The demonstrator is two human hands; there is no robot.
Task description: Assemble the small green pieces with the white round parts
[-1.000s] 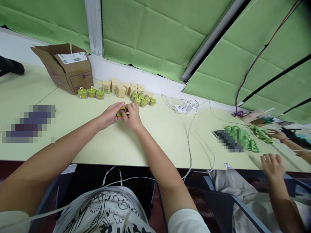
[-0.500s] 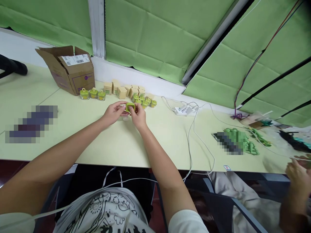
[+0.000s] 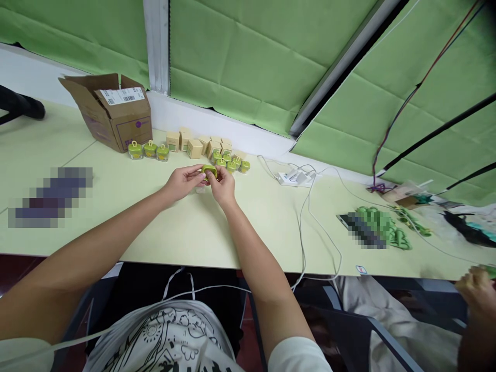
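A small yellow-green lid is held up above the table between my two hands. My left hand pinches its left side, and my right hand grips its right side with the thumb at its inner face. Under the hands, a small clear piece rests on the table, partly hidden. Three green-lidded clear jars stand in a row to the left. Behind my right hand is a cluster of several more such jars. Several small beige boxes stand behind them.
An open cardboard box stands at the back left. White cables run from a power strip over the table's front edge. Green knotted items lie at right, near another person's hand. Blurred patches cover two objects.
The lid in my hands has tilted slightly, and my right hand has shifted a little to the right. The other person's hand at far right has moved slightly down.
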